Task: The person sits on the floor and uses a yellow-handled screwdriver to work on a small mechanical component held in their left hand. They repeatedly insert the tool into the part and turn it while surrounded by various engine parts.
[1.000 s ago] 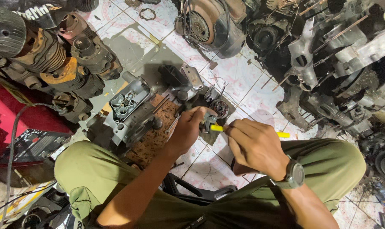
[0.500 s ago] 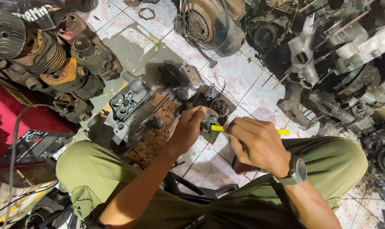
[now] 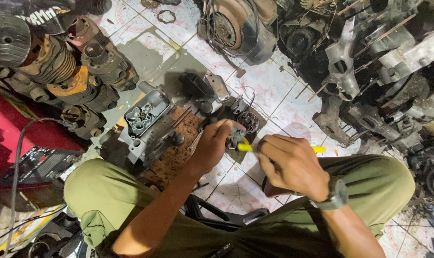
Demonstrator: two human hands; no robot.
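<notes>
Yellow-handled screwdriver [image 3: 248, 147] is clenched in the right hand [image 3: 293, 165], tip on the small metal part [image 3: 236, 137] grasped by the left hand [image 3: 214, 145] above the tiled floor [image 3: 274, 102]. At ten o'clock lies an opened engine case [image 3: 147, 122]; judging from this, disassembly is midway, with the fastener still in.

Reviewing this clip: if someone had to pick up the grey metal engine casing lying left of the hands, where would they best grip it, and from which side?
Probably by the long outer edges of the grey engine casing, coming from above. It lies flat with its open, recessed face up, and the left hand sits apart from it to the right.
</notes>
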